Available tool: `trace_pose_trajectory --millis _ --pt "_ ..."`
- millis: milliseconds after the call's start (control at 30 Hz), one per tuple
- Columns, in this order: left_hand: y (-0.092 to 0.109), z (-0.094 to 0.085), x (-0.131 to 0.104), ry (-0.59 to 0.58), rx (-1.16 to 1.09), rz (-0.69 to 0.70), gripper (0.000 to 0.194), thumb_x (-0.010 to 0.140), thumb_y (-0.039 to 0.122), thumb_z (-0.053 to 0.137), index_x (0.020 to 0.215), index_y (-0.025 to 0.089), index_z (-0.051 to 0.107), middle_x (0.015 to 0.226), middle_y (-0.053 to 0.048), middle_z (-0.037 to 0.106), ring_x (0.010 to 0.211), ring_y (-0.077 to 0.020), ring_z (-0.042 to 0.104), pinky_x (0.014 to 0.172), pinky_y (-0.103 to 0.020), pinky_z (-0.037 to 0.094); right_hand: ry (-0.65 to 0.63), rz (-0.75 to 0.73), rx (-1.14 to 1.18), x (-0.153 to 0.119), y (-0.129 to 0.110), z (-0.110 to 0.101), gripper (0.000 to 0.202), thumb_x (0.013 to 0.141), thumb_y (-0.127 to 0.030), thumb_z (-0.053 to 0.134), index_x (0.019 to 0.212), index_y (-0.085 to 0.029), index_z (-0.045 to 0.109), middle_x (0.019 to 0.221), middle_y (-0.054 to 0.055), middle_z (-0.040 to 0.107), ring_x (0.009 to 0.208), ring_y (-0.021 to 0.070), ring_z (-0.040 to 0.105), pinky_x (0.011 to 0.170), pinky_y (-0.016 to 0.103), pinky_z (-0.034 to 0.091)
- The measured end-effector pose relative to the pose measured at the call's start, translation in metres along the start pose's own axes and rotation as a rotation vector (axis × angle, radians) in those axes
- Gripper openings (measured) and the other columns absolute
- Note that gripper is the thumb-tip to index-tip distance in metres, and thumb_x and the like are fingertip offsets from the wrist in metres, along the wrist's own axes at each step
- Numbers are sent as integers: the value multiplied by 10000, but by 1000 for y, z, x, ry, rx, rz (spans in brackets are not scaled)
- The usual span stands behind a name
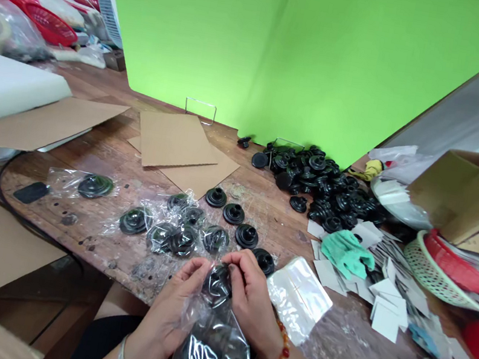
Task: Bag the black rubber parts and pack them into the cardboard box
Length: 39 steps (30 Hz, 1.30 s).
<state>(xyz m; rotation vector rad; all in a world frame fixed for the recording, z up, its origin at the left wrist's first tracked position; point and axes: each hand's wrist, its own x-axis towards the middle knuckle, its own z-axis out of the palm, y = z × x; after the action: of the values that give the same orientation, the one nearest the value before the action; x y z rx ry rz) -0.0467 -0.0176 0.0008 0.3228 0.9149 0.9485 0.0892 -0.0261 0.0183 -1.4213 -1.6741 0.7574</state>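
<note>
Between my hands, close to the table's near edge, is a clear plastic bag (216,347) with a black round stepped part (217,283) at its upper end. My left hand (178,298) pinches the bag's left side near the part. On the other side, my right hand (249,300) grips with thumb and fingers at the part's right edge. Just beyond lie several bagged black parts (183,239) and a curved row of bare ones (247,236). A stack of flat clear bags (300,297) lies right of my right hand.
A large heap of black parts (321,184) sits before the green panel (266,43). To the right are scattered white cards (387,308), a green cloth (346,252), baskets (430,276) and a cardboard box (471,194). Cardboard sheets (176,141) lie at the back left.
</note>
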Motion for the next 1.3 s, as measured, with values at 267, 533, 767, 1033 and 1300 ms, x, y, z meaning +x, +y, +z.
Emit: trace_pose_trajectory --millis 267,533,767,1033,1300 --pt "4 -1 -2 -67 -13 31 231 691 321 780 720 190 593 778 -2 695 710 -126 612 675 -221 469 -58 -51 15 2 4 -16 211 947 -144 403 1017 -221 586 951 46 561 896 168 542 810 303 432" --pt "34 -13 -10 -388 623 320 157 783 324 687 722 184 649 673 -38 676 602 -168 641 608 -268 492 -332 -121 11 13 -13 -42 215 951 -150 387 885 -207 584 959 52 542 852 151 543 764 290 456" --pt "48 -22 -4 212 351 614 297 820 468 612 987 245 715 1115 -22 676 1039 -200 598 897 -272 478 -47 -238 -40 59 -32 -45 216 962 -183 351 893 -206 554 969 66 610 875 169 587 801 320 486" --pt "38 -32 -1 198 345 443 416 742 420 714 1109 246 625 760 25 700 748 -122 614 715 -189 474 -179 -392 -385 97 10 2 245 861 -34 376 880 -152 590 1010 135 606 965 214 558 878 365 471" --pt "31 -26 -5 177 528 459 284 709 430 730 650 188 593 499 24 581 495 -106 518 509 -189 410 -261 -21 218 52 -23 -4 310 939 -355 503 1224 -242 546 1092 52 625 990 172 581 886 321 463"
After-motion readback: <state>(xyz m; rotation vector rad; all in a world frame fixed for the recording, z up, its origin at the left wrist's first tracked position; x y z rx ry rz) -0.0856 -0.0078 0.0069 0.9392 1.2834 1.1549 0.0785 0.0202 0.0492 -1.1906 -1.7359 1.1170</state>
